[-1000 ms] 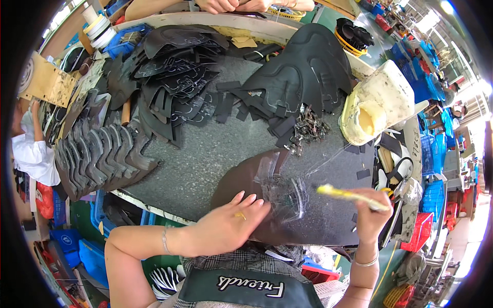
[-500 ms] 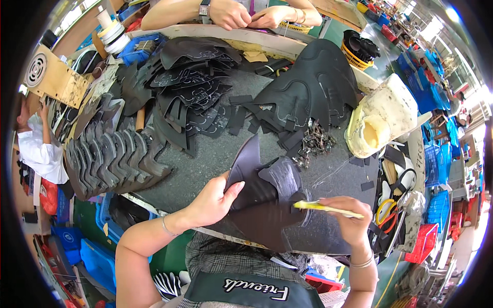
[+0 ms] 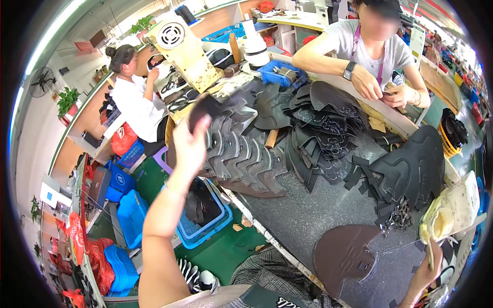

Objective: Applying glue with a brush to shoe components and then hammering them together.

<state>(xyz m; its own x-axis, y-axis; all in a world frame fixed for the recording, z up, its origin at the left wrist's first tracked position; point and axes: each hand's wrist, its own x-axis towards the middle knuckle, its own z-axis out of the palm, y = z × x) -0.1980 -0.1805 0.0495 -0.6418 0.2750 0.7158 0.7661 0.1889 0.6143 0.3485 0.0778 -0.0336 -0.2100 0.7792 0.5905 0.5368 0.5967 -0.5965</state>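
My left hand (image 3: 190,146) is raised at the left, closed on a dark, curved shoe piece (image 3: 205,112) blurred by motion. It is beside a row of overlapping curved dark pieces (image 3: 241,161). My right hand (image 3: 429,264) is at the lower right, its fingers closed on the glue brush just under the mouth of the cream glue pot (image 3: 452,205); little of the brush shows. On the grey work table (image 3: 282,226) lies a flat brown shoe piece (image 3: 341,254) with a notched edge.
Stacked black cut pieces (image 3: 328,123) and large black panels (image 3: 411,164) cover the far side, with small metal bits (image 3: 398,218) near the pot. Across the table a co-worker (image 3: 377,61) handles something small. A blue basket (image 3: 205,218) stands below the left edge.
My view has swung left. The left hand has carried a dark piece from the table's front to the row at left. The right hand has moved with the brush to the glue pot.
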